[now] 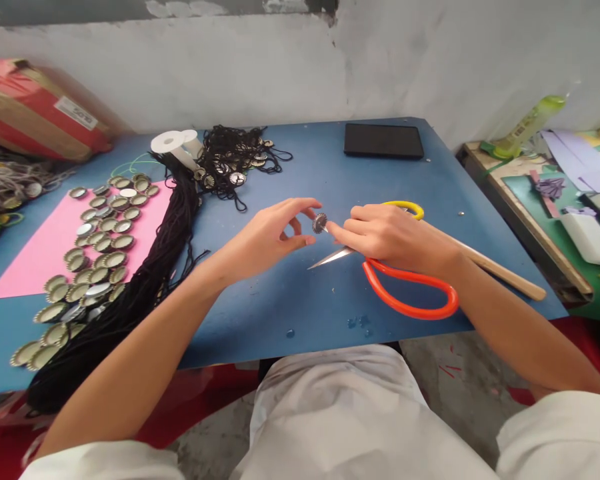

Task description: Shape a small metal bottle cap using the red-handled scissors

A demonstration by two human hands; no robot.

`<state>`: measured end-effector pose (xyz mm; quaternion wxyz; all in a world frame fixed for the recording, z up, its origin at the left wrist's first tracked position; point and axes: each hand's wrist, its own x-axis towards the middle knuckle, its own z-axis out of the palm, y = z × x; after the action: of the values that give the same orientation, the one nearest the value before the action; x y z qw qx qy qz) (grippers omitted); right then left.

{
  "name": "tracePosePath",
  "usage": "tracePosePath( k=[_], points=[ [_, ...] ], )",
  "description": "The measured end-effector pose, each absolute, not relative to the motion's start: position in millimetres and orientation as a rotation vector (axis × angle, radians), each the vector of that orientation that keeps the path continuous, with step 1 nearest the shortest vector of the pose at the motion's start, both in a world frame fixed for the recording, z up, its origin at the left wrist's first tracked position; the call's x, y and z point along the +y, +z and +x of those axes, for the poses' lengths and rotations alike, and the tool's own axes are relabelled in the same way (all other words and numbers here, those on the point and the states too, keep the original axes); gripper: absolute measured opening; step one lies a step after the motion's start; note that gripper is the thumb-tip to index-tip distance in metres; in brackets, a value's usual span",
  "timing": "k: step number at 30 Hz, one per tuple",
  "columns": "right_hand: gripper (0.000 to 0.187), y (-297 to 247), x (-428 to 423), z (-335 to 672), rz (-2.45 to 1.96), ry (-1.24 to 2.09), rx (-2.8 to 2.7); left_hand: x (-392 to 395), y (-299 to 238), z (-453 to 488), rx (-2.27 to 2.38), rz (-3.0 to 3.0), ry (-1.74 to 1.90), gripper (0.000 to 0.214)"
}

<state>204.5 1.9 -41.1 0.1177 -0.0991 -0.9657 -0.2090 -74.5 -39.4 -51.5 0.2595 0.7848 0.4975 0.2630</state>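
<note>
A dark, crimp-edged bottle cap (319, 223) is tipped on edge between my hands. At its right edge are the fingertips of my right hand (383, 233), curled closed and seeming to pinch it; the thumb is hidden. My left hand (277, 233) is open around the cap's left side, with thumb and forefinger apart. Under my right hand lie scissors with an orange handle (415, 308) and a pointed metal blade (333, 257). Also partly covered are a yellow loop (414, 208) and a wooden handle (510, 273).
Many bottle caps (100, 257) lie on pink paper (25, 257), beside a long bundle of black cords (153, 267). Behind are white spools (173, 143) and tangled corded caps (233, 157). A black phone (383, 141) lies at the back of the blue table (260, 313).
</note>
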Motion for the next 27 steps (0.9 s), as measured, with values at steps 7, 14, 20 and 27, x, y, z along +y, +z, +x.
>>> tracePosePath(
  k=[7, 14, 20, 27],
  points=[
    [0.039, -61.6, 4.3, 197.3, -0.491, 0.375, -2.472, -45.0, -57.0, -62.2, 1.162, 2.026, 1.023, 0.041],
    [0.023, -62.3, -1.1, 185.1, -0.580, 1.097, -2.022, -47.7, -58.2, -59.4, 1.115, 2.015, 1.184, 0.042],
    [0.033, -66.6, 2.7, 182.8, -0.560, 1.413, -1.718, -49.2, -59.2, -56.9, 1.170, 2.089, 1.208, 0.055],
    [0.035, -63.8, 3.2, 181.6, -0.486, 1.702, -1.447, -49.9, -52.7, -64.1, 1.165, 2.327, 1.313, 0.071]
  ],
)
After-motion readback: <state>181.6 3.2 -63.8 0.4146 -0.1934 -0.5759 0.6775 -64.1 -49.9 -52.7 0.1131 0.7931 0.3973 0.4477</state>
